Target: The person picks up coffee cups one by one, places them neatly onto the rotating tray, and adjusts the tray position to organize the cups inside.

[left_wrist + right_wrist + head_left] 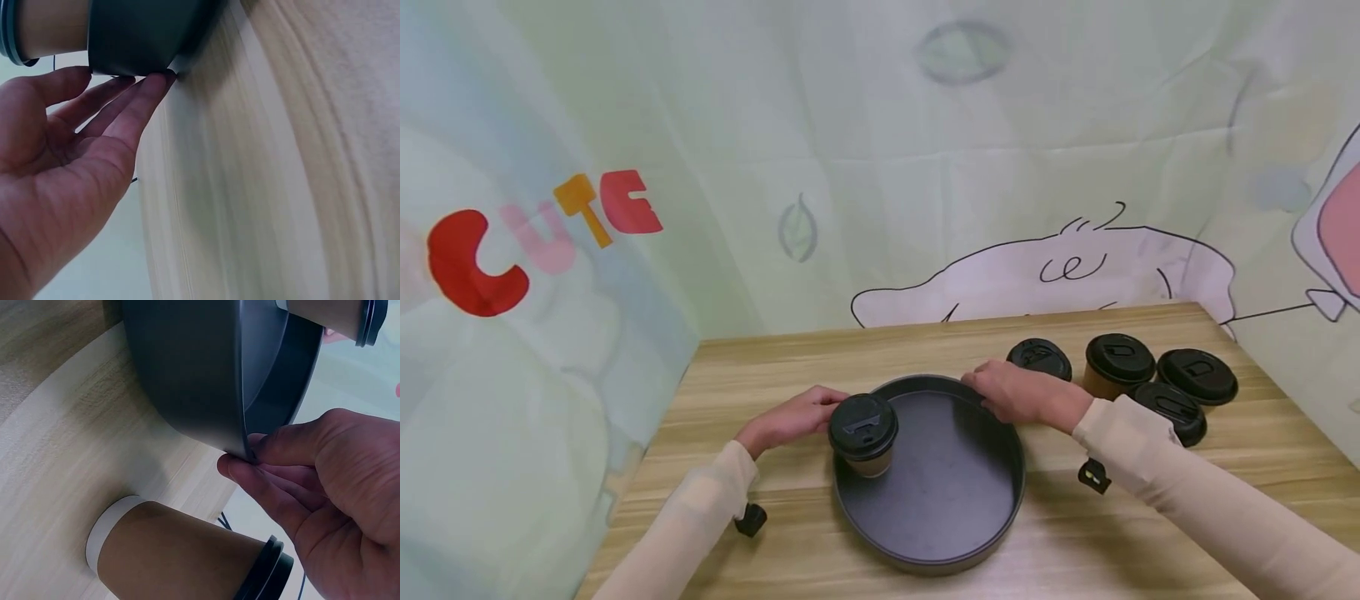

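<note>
A round dark grey pan [940, 483] is at the middle of the wooden table, between both hands. Inside it, by the left wall, stands a paper cup [871, 462] with a black lid. My left hand [797, 419] holds the pan's left side, thumb at the rim and fingertips [156, 84] by the base edge. On the far right, my right hand [1022, 393] pinches the pan's rim between thumb and fingers [240, 472]. In the right wrist view, a brown lidded cup [181, 550] stands on the table just beyond that hand.
Several more black-lidded cups [1120, 358] stand at the back right of the wooden table [760, 367], partly behind the right forearm. A printed curtain [737, 208] hangs along the table's back and sides.
</note>
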Tool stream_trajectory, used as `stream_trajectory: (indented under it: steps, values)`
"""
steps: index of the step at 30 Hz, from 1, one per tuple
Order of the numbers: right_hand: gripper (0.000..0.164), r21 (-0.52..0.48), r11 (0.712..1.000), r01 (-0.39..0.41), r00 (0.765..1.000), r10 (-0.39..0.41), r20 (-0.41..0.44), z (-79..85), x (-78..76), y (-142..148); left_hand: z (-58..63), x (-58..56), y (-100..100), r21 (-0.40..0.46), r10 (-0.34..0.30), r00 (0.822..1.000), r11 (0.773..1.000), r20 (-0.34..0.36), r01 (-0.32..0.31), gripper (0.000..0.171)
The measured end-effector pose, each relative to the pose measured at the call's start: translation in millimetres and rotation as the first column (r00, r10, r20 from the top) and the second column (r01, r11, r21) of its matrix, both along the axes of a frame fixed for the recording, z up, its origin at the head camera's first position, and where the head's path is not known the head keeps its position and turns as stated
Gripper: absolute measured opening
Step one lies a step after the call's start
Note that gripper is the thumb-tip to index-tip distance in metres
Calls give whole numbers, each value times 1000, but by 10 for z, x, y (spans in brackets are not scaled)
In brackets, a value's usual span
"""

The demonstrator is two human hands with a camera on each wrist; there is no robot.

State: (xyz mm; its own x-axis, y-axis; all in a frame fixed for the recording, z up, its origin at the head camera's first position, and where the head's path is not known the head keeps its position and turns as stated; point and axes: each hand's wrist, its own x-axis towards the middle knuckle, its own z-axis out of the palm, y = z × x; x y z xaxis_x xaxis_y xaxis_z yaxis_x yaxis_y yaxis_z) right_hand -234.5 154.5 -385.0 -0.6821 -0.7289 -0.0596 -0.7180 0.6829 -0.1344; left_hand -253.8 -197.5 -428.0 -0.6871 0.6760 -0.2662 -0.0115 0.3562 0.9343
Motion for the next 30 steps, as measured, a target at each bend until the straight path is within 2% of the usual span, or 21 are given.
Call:
stream_trajectory:
  steps: [6,14,20,26,30]
  values:
    - [22,-26,1000,16,999,-15,43,-8,43,-2,11,-39,-11,-37,-22,999,999,-42,21,36]
    - [27,-27,999,16,998,-15,57,-12,45,5,1,-57,-37,-66,-14,997,998,-72,10,32]
    - [51,-11,1000,25,1000,-25,17,93,76,31,-11,12,-93,-34,-14,998,999,-54,12,35]
    - [71,-69,997,22,999,-25,-44,268,62,130,-24,124,-125,25,2,1000,1000,7,-3,40]
    - [90,-91,996,21,997,-28,-67,358,-3,251,-38,185,-127,64,9,1000,998,28,-11,46]
